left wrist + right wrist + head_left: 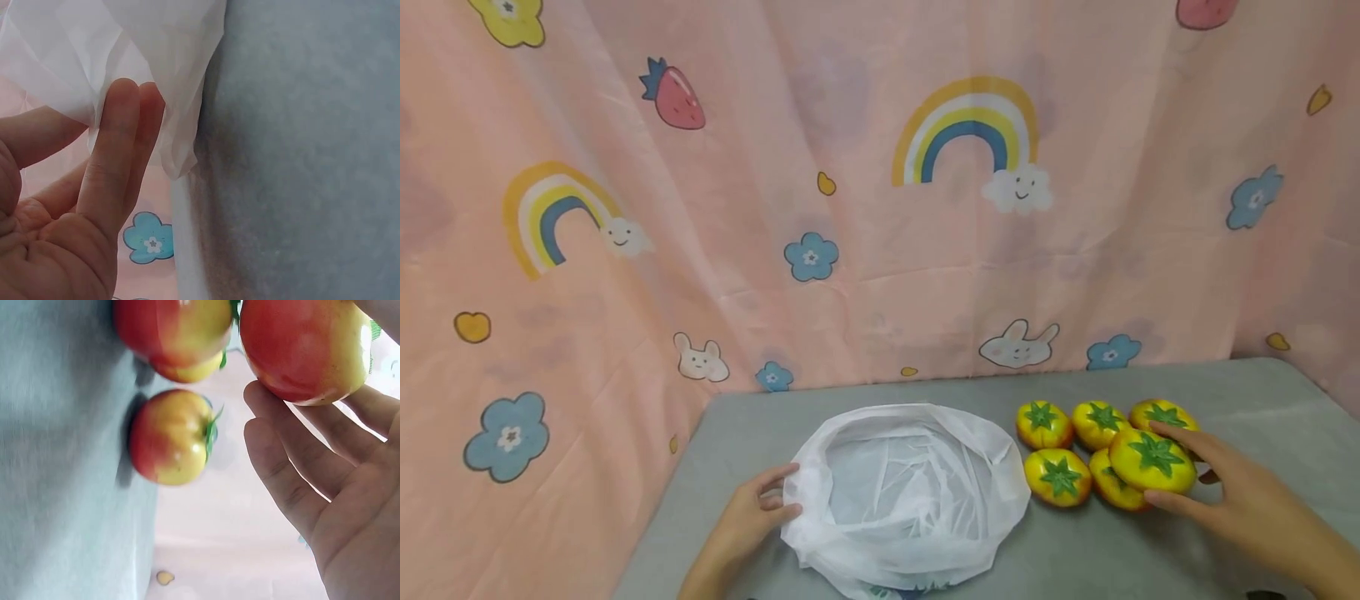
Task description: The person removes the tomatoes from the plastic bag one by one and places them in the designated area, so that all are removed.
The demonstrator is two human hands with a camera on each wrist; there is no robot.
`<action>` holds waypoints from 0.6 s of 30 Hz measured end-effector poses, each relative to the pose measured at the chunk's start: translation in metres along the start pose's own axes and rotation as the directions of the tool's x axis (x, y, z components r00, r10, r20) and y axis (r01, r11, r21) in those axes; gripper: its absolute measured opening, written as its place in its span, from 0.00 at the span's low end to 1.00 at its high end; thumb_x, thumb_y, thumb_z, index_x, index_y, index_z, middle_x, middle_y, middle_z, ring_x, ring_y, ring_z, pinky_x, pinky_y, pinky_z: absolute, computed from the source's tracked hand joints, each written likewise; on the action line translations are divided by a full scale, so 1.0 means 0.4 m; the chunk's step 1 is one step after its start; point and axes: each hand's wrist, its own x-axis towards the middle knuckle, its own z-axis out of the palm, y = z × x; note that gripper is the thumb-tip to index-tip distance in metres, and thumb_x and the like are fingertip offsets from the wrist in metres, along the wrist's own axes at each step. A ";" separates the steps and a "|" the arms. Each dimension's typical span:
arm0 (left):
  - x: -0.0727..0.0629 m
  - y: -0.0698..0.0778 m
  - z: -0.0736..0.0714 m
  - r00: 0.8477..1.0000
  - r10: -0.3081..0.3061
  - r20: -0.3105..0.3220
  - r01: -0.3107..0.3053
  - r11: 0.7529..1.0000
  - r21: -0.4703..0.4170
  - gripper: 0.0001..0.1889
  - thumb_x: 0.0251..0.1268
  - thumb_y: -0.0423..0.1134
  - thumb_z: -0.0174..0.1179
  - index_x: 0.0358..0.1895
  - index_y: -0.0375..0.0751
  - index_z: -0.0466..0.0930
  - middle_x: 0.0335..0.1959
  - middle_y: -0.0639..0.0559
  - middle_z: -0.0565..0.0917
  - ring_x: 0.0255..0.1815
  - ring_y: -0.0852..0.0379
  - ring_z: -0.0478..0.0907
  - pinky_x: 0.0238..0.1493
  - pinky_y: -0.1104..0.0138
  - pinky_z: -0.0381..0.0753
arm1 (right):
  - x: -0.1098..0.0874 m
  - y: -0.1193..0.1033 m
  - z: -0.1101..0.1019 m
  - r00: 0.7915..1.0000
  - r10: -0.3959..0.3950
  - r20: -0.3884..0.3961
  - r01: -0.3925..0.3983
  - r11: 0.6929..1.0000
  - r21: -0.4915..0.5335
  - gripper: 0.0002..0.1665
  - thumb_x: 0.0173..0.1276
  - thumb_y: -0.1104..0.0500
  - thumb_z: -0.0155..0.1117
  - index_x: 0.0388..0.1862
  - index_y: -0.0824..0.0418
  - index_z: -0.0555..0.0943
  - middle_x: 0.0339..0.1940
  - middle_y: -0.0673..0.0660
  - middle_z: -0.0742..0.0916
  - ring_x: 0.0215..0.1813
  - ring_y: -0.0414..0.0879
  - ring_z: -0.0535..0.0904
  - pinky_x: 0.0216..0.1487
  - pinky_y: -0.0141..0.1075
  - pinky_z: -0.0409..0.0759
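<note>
A thin white plastic bag (1000, 508) lies spread on the table with its mouth facing up. At its left rim my left hand (748, 512) pinches the film; in the left wrist view the fingers meet the folded plastic (178, 56). To the right of the bag, my right hand (1232, 479) holds a yellow and red tomato (1150, 462) with a green star-shaped top, thumb on the near side and fingers on the far side. In the right wrist view this tomato (300, 350) is raised off the table. Several similar tomatoes (1057, 477) sit close beside and under it.
The grey table (1262, 417) has its left edge just beyond my left hand. A pink curtain (865, 317) printed with rainbows and flowers hangs behind and to the sides. One tomato (172, 437) stands a little apart from the others in the right wrist view.
</note>
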 end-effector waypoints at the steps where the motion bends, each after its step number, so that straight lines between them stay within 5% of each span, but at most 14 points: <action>1: 0.000 0.001 0.000 1.000 -0.001 -0.003 0.001 1.000 0.001 0.32 0.55 0.35 0.72 0.66 0.41 0.75 0.60 0.35 0.79 0.49 0.49 0.85 0.51 0.55 0.86 | 0.001 0.008 -0.002 1.000 -0.001 -0.008 0.001 1.000 0.004 0.59 0.58 0.29 0.67 0.75 0.66 0.61 0.64 0.80 0.71 0.43 0.60 0.79 0.39 0.53 0.81; 9: 0.000 -0.001 0.002 1.000 0.011 0.002 -0.011 1.000 -0.027 0.32 0.56 0.34 0.71 0.66 0.39 0.74 0.60 0.34 0.79 0.48 0.50 0.85 0.50 0.58 0.86 | 0.005 0.066 -0.027 0.999 0.035 -0.016 -0.035 0.999 -0.002 0.60 0.60 0.31 0.67 0.70 0.75 0.62 0.63 0.82 0.70 0.49 0.69 0.76 0.41 0.54 0.81; 18: 0.004 -0.004 0.001 1.000 0.002 -0.022 -0.004 0.998 -0.065 0.31 0.56 0.34 0.71 0.66 0.39 0.75 0.60 0.34 0.79 0.51 0.45 0.85 0.52 0.55 0.86 | -0.005 0.134 -0.026 1.000 -0.004 0.003 0.003 1.000 0.018 0.57 0.55 0.37 0.74 0.70 0.73 0.64 0.62 0.80 0.70 0.54 0.73 0.69 0.39 0.52 0.80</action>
